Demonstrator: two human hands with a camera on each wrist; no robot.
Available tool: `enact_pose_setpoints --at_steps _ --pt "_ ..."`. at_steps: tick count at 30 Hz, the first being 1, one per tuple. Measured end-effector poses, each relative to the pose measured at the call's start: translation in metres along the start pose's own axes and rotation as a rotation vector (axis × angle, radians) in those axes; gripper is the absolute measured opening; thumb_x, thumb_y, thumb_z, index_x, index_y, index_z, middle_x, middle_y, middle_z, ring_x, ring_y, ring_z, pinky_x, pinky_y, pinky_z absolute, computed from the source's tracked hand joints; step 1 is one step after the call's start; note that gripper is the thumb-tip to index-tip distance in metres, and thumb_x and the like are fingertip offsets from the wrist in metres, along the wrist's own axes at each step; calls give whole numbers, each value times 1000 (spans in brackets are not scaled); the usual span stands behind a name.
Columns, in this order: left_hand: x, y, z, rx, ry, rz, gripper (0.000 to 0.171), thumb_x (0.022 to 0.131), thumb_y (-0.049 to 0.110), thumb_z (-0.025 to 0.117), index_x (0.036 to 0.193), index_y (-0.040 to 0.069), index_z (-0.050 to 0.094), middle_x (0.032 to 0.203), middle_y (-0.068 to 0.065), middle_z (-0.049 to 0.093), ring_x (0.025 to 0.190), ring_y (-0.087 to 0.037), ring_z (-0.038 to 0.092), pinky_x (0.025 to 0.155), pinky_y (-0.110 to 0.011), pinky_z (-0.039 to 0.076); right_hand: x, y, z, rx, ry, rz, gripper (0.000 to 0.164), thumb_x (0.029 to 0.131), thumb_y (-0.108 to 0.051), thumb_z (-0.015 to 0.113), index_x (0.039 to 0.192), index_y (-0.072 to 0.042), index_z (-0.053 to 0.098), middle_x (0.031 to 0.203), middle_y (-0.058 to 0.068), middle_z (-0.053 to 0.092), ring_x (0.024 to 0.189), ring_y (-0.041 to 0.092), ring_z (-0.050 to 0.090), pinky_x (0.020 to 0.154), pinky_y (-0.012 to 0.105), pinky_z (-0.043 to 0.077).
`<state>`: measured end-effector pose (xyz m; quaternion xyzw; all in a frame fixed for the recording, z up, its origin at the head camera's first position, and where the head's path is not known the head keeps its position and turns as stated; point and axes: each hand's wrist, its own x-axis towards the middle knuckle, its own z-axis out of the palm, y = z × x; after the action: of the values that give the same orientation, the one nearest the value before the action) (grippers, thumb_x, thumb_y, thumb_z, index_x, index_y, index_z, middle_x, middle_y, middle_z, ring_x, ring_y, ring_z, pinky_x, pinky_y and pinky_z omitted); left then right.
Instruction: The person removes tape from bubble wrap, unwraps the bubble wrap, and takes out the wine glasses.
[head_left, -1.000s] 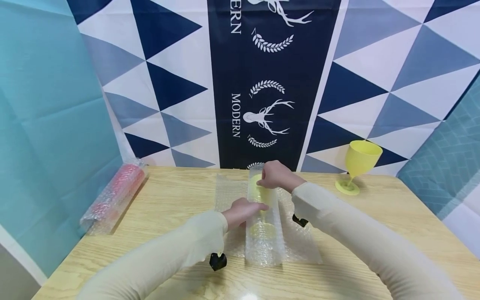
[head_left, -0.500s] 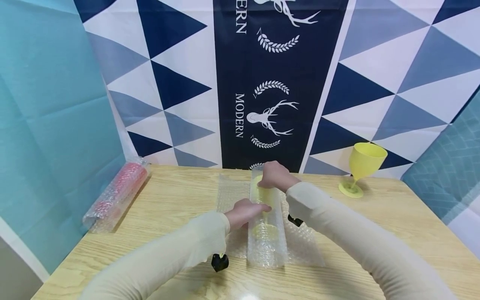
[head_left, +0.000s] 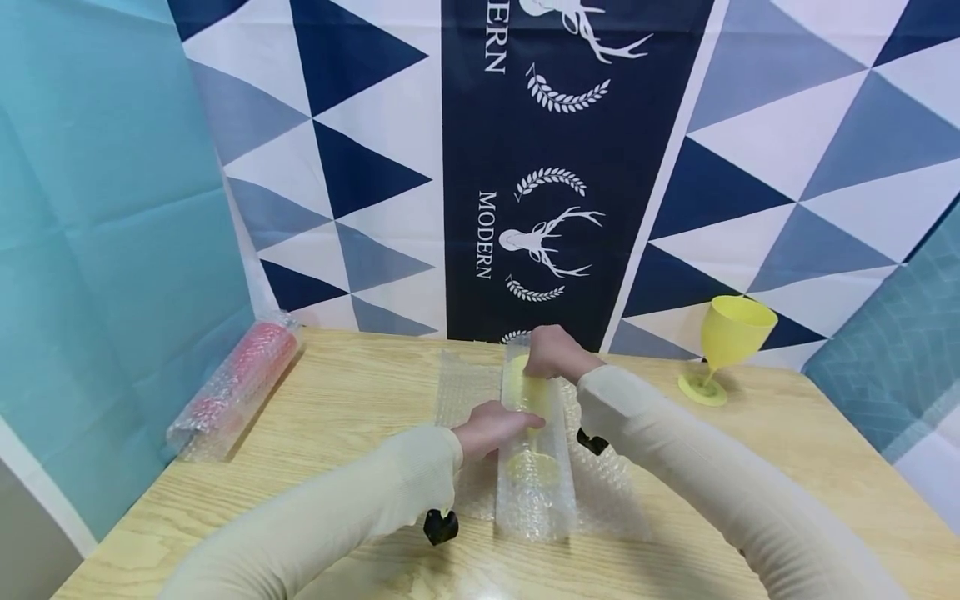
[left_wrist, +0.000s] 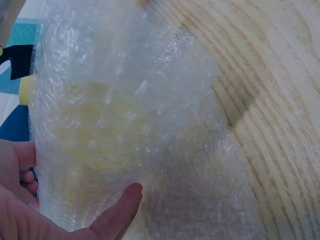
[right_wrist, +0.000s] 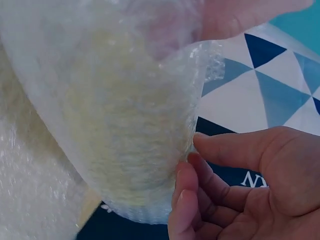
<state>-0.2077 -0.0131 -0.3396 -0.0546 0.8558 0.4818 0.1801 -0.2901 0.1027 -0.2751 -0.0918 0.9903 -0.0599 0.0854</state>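
Observation:
A yellow goblet [head_left: 532, 471] lies inside a roll of clear bubble wrap [head_left: 534, 512], its foot toward me, showing cloudy through the layers. My left hand [head_left: 495, 425] grips the roll around its middle; in the left wrist view the thumb [left_wrist: 117, 212] presses one side and the fingers [left_wrist: 22, 165] sit at the other. At the far end, my right hand [head_left: 558, 352] pinches the edge of the wrap between thumb [right_wrist: 235, 150] and fingertips. Under the roll, a loose part of the sheet [head_left: 611, 492] spreads flat on the wooden table [head_left: 360, 392].
A second yellow goblet [head_left: 731, 333] stands unwrapped at the back right. On the left, a red object [head_left: 258, 358] in bubble wrap lies by the teal side curtain [head_left: 127, 208]. A patterned cloth [head_left: 382, 167] hangs behind the table's back edge.
The head view has shifted slightly, so the scene sits a little further right and lower. Both hands keep their places on the wrapped goblet.

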Motion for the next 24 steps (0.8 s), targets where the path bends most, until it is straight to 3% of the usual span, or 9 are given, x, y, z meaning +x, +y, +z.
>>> enact_pose_setpoints --at_steps 4,10,18,24 --pt "0 -2 0 -10 -3 4 69 78 41 74 127 -3 53 114 -11 61 93 -18 58 87 -34 53 1 2 0 0 -28 -13 25 70 -6 59 53 -15 44 59 -2 42 52 14 41 45 19 31" --pt "0 -3 0 -7 3 3 70 77 41 74 128 -2 53 117 -11 61 95 -19 57 90 -35 51 2 2 1 1 -2 2 26 65 -4 57 50 -16 39 58 -2 39 56 17 40 47 20 30" --pt "2 -4 2 -3 0 -15 71 78 42 74 129 -2 52 118 -12 60 95 -19 57 89 -35 51 2 7 4 182 -27 50 31 60 0 51 43 -19 35 44 -8 30 41 8 30 41 18 26" --pt "0 -3 2 -1 6 -31 68 79 42 74 127 -2 53 114 -11 61 92 -18 58 81 -33 54 2 9 2 234 -44 72 31 62 2 51 45 -18 35 45 -7 26 41 8 25 42 20 25"
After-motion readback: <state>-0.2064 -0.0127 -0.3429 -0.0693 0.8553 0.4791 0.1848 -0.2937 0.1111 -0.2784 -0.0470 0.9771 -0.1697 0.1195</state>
